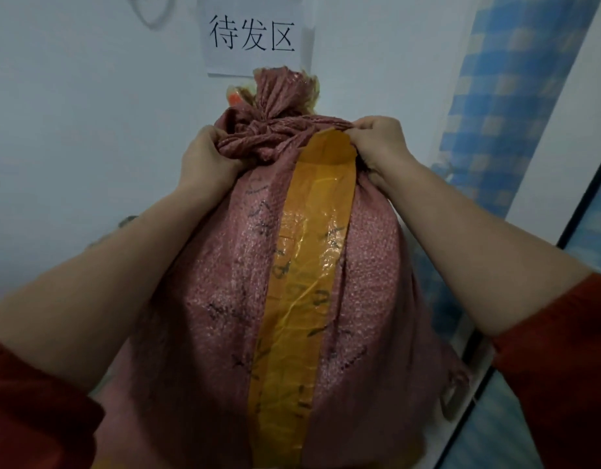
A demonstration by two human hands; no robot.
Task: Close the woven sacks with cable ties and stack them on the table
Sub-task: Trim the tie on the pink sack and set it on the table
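A full reddish-pink woven sack fills the middle of the view, with a wide yellow tape strip running down its front and black handwriting across it. Its neck is gathered into a tight bunch at the top; the tie itself is hidden in the folds. My left hand grips the bunched fabric on the sack's left shoulder. My right hand grips the fabric on the right shoulder, beside the top end of the tape. Behind the neck, part of another sack with yellow and orange fabric peeks out.
A white wall stands close behind the sack, with a paper sign bearing three black characters. A blue-and-white checked curtain hangs at the right. The white table edge shows at the lower right, with a dark frame beside it.
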